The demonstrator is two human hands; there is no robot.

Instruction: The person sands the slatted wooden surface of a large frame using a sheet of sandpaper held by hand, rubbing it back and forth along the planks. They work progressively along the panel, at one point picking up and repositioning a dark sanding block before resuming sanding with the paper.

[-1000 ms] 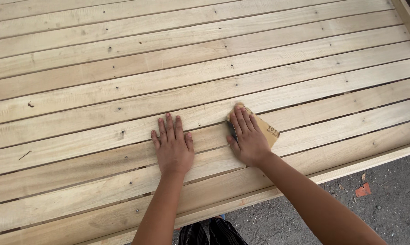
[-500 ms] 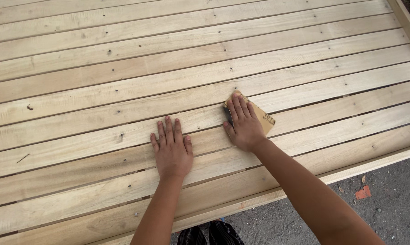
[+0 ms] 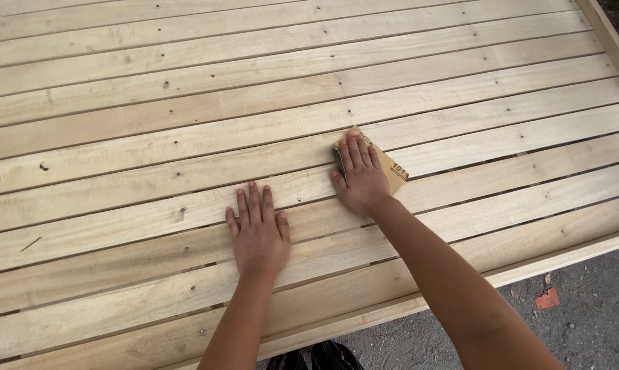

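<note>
Head view: a person leans over a slatted platform (image 3: 186,123) of pale, nailed planks, both hands flat on the wood. The right hand (image 3: 359,179) presses a folded tan sheet of sandpaper (image 3: 394,171) against one slat, fingers spread over it and only its far corner showing past the knuckles. Over the last second the sheet and the hand on it have slid up and away across the boards, off the lower plank and onto the next one further from the body, a sign that the rubbing stroke is in full swing and is working outward along the grain. The left hand (image 3: 258,233) has not shifted: it lies open, palm down, fingers slightly parted, bracing on a nearer slat well apart from the paper. Whether the sheet's underside is gritted cannot be made out from here. Grey ground (image 3: 583,315) with a reddish chip (image 3: 547,299) shows beyond the platform's near edge.
</note>
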